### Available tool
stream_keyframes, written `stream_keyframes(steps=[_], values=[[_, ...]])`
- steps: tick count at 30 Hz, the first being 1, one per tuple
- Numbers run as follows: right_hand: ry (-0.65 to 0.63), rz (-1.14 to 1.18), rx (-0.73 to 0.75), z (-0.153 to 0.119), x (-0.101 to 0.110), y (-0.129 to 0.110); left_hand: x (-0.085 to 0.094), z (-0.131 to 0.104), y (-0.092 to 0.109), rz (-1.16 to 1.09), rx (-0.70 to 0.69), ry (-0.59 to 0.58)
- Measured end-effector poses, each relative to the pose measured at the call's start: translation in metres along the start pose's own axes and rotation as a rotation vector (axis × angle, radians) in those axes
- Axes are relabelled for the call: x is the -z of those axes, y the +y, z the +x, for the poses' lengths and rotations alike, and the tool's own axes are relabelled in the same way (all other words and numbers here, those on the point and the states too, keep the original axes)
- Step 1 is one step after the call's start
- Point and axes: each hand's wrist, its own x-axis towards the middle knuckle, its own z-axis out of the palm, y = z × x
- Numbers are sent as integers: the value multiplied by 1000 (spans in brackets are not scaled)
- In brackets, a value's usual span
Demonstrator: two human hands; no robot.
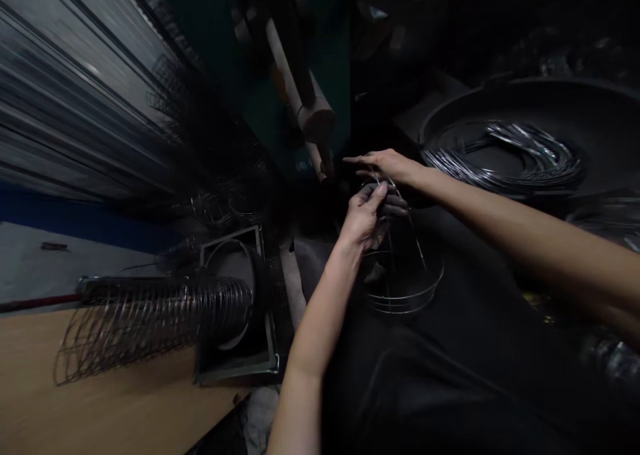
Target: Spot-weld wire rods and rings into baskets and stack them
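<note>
A round wire frame (403,303) with upright wires hangs or rests over the dark cloth at my lap. My left hand (367,214) is closed, thumb against fingers, on the upper part of this wire frame. Just above and behind it, my right hand (387,166) reaches over the top of the wires with its fingers stretched out; part of it is dim. The rounded end of a machine arm (319,120) stands just beyond and to the left of both hands.
At right, a wide dark basin (505,92) holds a bundle of bent wires (530,158). Several stacked wire rings (150,322) extend from a square metal frame (237,375) at lower left. A green machine body (335,48) stands ahead.
</note>
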Motion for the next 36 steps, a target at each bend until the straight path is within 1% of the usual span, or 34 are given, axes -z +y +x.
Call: stream_keyframes(steps=[2,4,5,6,8,9,10,12,14,16,17,19,21,22,24,25,27,29,30,31,33,34,36], values=[[63,-76,-105,-17,8,2,5,6,3,-5,29,-23],[104,-42,-201,-49,15,-6,14,7,4,4,39,-42],[90,42,-236,-67,16,-13,19,6,5,9,34,-52],[38,172,-259,-86,14,-23,24,5,4,14,20,-61],[-133,483,-246,-119,4,-44,32,1,4,31,-23,-78],[-176,580,-236,-131,-2,-53,36,-1,5,46,-46,-87],[-180,636,-228,-140,-8,-61,39,-3,5,64,-71,-92],[-103,664,-228,-150,-14,-68,46,-9,8,101,-119,-83],[-16,676,-262,-152,-12,-68,51,-13,11,130,-154,-70],[-13,746,-331,-151,-9,-67,52,-13,11,151,-161,-76],[-49,798,-369,-150,-9,-68,50,-11,10,161,-154,-91],[-193,900,-406,-148,-15,-74,44,-6,8,185,-146,-131],[-343,952,-380,-146,-27,-82,40,-6,8,228,-154,-161],[-386,956,-356,-145,-32,-86,40,-10,8,267,-166,-165],[-388,950,-338,-143,-37,-88,45,-29,6,411,-222,-135],[-351,954,-359,-142,-36,-87,50,-44,2,525,-264,-123],[-239,976,-446,-140,-27,-82,62,-79,-14,834,-354,-140],[-97,1011,-515,-135,-14,-77,74,-108,-42,1208,-393,-215],[-33,1033,-527,-132,-8,-76,79,-117,-59,1389,-407,-195],[6,1051,-525,-129,-5,-76,83,-122,-74,1533,-422,-161],[-7,1065,-486,-125,-7,-81,89,-119,-98,1701,-464,-87],[-39,1063,-461,-124,-12,-84,91,-113,-105,1731,-484,-77],[-99,1046,-412,-126,-26,-93,94,-99,-107,1737,-506,-96]])
